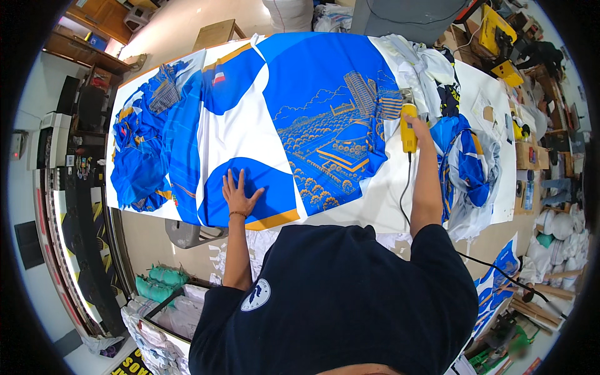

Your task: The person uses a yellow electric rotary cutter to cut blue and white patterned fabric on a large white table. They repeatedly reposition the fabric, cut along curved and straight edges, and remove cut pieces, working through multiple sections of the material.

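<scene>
Printed blue, white and orange fabric [244, 131] lies spread over the white table. My left hand [237, 195] presses flat on a blue part near the table's front edge, fingers apart and holding nothing. On the right, my right hand [420, 130] is closed round a yellow corded electric fabric cutter [408, 134]. Its metal head [407, 97] is at the right edge of a blue panel [340, 119] with an orange building and garden print. The small space between head and cloth is hard to make out.
Crumpled blue cloth [139, 156] is heaped at the table's left end. White and dark scraps [431, 69] and a blue-white bundle [469, 165] lie on the right. The cutter's black cord [404, 194] runs past my right arm. A wooden stool [217, 34] stands beyond the table.
</scene>
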`<state>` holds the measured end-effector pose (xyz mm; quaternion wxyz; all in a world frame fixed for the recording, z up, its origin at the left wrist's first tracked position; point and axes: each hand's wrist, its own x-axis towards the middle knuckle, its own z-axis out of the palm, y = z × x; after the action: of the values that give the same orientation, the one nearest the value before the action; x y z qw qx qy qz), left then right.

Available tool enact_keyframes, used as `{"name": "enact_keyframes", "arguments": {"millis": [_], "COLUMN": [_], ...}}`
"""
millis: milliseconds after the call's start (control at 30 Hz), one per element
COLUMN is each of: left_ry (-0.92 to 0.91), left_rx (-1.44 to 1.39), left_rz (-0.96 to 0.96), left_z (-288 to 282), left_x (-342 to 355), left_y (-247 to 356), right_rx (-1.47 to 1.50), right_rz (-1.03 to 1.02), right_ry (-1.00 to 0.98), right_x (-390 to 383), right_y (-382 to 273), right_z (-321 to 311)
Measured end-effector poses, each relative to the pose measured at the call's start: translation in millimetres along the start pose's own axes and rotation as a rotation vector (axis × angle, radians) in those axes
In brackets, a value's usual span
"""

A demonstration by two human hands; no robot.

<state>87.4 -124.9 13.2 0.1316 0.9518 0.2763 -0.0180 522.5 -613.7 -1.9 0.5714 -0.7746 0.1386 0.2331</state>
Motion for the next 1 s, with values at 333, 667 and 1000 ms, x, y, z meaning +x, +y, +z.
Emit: {"name": "enact_keyframes", "arguments": {"millis": [333,667,1000], "left_ry": [0.000,-0.086,-0.273], "left_rx": [-0.005,0.143,0.067], "left_rz": [0.075,0.171,0.032], "left_z": [15.2,13.4,17.5], "left_x": [-25.7,-61.0,-89.4], "left_y": [-16.7,2.8,64.4], "right_rx": [0.747,0.364,-0.007], "right_rz": [-0.041,-0.325,-0.350], "right_ry": [-0.147,-0.043,0.237], "right_x": [-117.2,-144.5,-117.8], "right_y": [41.3,44.6,77.9], "right_z": [60.2,122.6,35.1]}}
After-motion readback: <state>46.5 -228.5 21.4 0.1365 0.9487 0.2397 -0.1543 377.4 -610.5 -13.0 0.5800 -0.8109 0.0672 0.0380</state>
